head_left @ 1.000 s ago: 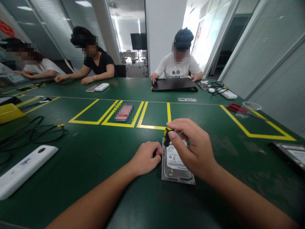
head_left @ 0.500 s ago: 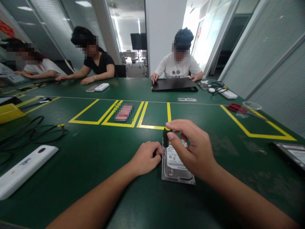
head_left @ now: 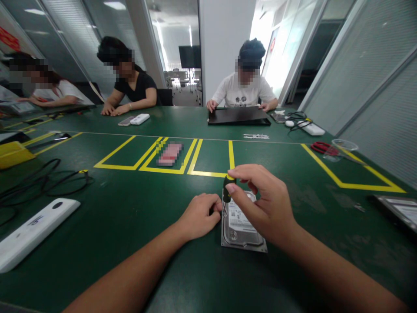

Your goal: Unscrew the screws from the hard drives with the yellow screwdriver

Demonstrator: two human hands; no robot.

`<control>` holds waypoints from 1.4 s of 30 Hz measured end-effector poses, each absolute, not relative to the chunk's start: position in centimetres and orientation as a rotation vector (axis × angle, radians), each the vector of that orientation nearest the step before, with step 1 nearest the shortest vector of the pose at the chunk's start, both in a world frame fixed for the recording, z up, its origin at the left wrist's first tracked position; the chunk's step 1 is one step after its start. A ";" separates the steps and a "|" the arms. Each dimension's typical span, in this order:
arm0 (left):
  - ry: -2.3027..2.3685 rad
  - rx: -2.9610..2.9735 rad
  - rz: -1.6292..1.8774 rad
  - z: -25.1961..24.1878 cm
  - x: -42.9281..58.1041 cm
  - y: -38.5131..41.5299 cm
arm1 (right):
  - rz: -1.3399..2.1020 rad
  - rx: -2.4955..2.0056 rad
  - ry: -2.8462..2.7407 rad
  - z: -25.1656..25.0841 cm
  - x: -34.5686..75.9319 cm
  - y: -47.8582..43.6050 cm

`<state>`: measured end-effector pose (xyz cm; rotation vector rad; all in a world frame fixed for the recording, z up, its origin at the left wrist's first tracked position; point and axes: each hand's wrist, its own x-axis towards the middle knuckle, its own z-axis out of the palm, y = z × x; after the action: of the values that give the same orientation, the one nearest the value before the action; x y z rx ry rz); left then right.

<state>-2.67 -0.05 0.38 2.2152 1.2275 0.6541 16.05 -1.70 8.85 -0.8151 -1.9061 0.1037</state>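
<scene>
While the right hand [head_left: 270,204] pinches the yellow-capped dark screwdriver [head_left: 226,194] near its top between thumb and fingers, the left hand [head_left: 200,217] rests beside it with fingers curled in. The left fingertips meet the left edge of the hard drive [head_left: 239,224]; whether they grip anything cannot be told. Just right of those fingertips the screwdriver stands nearly upright, its shaft coming down along that same edge. The drive lies flat, label up, partly covered by the right fingers; its near edge juts out toward the wearer, below the right thumb.

Leftward from the left fingers, green tabletop [head_left: 156,204] runs on to a white oblong device [head_left: 37,234], leaving wide room on that side. Rightward of the right knuckles it stretches to a drive-like device [head_left: 399,208], cut off by the frame. Just beyond the left fingers, across a narrow strip, runs a line of yellow tape [head_left: 208,174]. Farther out, up and right of the right fingers, lie red-handled scissors [head_left: 321,147]. Well beyond both hands, a person [head_left: 241,93] holds a black panel [head_left: 241,115].
</scene>
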 end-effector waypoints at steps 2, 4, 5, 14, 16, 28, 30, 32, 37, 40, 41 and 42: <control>1.223 2.210 0.661 0.3 -2.7 -0.1 | 0.099 -0.804 -1.900 8.8 16.0 -1.6; 1.229 2.206 0.653 0.3 -2.7 -0.1 | 0.083 -0.806 -1.894 8.7 16.0 -1.6; 1.234 2.205 0.648 0.4 -2.7 -0.1 | 0.077 -0.813 -1.893 8.7 16.0 -1.6; 1.223 2.200 0.657 0.4 -2.7 -0.1 | 0.107 -0.826 -1.901 8.8 16.1 -1.7; 1.225 2.193 0.650 0.5 -2.7 -0.1 | 0.091 -0.820 -1.901 8.8 16.1 -1.7; 1.226 2.189 0.647 0.5 -2.7 -0.1 | 0.100 -0.818 -1.894 8.7 16.0 -1.7; 1.226 2.198 0.643 0.6 -2.6 -0.1 | 0.094 -0.825 -1.900 8.7 16.1 -1.7; 1.229 2.202 0.644 0.6 -2.6 0.0 | 0.103 -0.831 -1.901 8.7 16.1 -1.8; 1.219 2.203 0.653 0.4 -2.7 0.1 | 0.118 -0.832 -1.896 8.6 16.0 -1.8; 1.220 2.198 0.660 0.3 -2.7 0.0 | 0.086 -0.828 -1.885 8.6 16.0 -1.6; 1.223 2.197 0.659 0.3 -2.7 0.0 | 0.078 -0.828 -1.890 8.7 16.0 -1.6; 1.226 2.197 0.656 0.3 -2.7 0.0 | 0.075 -0.826 -1.896 8.7 16.0 -1.6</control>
<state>-2.68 0.02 0.32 2.1971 1.2263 0.6564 15.98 -1.57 8.69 -0.8262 -1.8963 0.0747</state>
